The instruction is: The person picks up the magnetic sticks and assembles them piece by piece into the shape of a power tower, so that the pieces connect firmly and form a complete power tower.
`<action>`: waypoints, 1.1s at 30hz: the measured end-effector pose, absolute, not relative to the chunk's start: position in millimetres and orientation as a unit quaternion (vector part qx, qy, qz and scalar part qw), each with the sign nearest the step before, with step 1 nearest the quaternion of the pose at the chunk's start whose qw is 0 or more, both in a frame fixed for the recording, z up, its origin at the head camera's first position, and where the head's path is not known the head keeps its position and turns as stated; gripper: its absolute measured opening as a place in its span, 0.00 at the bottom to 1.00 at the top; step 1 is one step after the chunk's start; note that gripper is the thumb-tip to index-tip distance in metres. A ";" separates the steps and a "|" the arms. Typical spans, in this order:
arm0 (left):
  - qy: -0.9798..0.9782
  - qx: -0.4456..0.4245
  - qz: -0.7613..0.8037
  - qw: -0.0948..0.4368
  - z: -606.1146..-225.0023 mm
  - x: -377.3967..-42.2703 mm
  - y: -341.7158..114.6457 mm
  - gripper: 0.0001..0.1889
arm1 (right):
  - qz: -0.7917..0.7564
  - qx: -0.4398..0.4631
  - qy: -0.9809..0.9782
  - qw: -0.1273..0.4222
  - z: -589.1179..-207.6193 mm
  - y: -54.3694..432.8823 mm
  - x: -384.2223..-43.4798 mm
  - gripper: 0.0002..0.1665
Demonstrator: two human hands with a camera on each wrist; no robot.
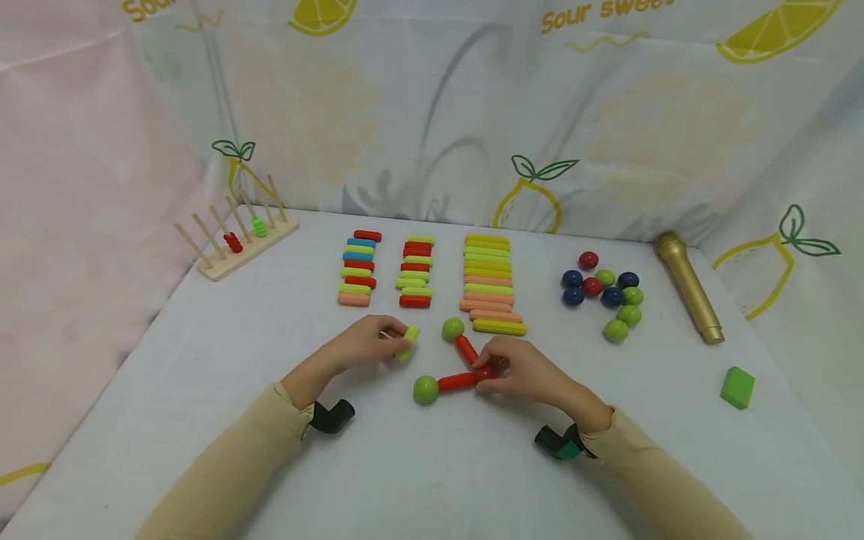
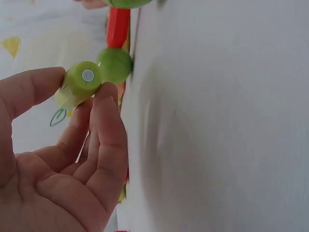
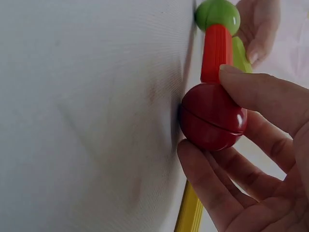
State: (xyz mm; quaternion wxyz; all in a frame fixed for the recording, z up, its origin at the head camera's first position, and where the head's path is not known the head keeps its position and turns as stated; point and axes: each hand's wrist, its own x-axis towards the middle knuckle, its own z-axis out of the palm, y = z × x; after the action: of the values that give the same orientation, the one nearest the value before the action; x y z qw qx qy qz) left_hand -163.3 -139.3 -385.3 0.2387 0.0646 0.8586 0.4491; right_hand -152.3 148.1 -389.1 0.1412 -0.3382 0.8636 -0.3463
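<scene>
My left hand point(image 1: 370, 343) pinches a short yellow-green magnetic rod point(image 1: 408, 343) between thumb and fingers; its round end with a pale disc point(image 2: 88, 75) faces the left wrist camera. My right hand point(image 1: 523, 369) grips a dark red ball point(image 3: 212, 117) between thumb and fingertips. From that ball two red rods point(image 1: 457, 382) spread leftward in a V. A green ball point(image 1: 426, 390) caps the nearer rod, and another green ball point(image 1: 453, 328) caps the farther one. The yellow-green rod is held left of the V, near both green balls.
Short rods point(image 1: 357, 272) and long rods point(image 1: 488, 281) lie in columns behind the hands. Loose balls point(image 1: 612, 297) cluster at right, beside a gold microphone-shaped object point(image 1: 690, 289) and a green block point(image 1: 738, 388). A wooden peg rack point(image 1: 247, 255) stands at back left.
</scene>
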 end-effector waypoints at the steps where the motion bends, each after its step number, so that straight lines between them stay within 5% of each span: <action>1: 0.854 0.064 0.455 0.245 -386.1 -162.0 -134.3 0.19 | -0.346 -0.338 0.863 0.143 -388.9 147.3 -152.9 0.13; 25: 0.827 0.061 0.467 0.305 -398.9 -171.5 -98.8 0.16 | -0.359 -0.329 0.856 0.173 -389.7 143.0 -154.8 0.12; 33: 0.859 0.082 0.419 0.284 -393.1 -153.9 -109.7 0.20 | -0.365 -0.327 0.853 0.177 -390.6 142.7 -155.1 0.13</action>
State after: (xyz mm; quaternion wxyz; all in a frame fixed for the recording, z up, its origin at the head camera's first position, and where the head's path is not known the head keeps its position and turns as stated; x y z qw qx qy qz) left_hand -153.9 -109.7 -393.1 0.2836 0.0816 0.8587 0.4189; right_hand -155.1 142.7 -390.6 0.1769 -0.3274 0.8534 -0.3650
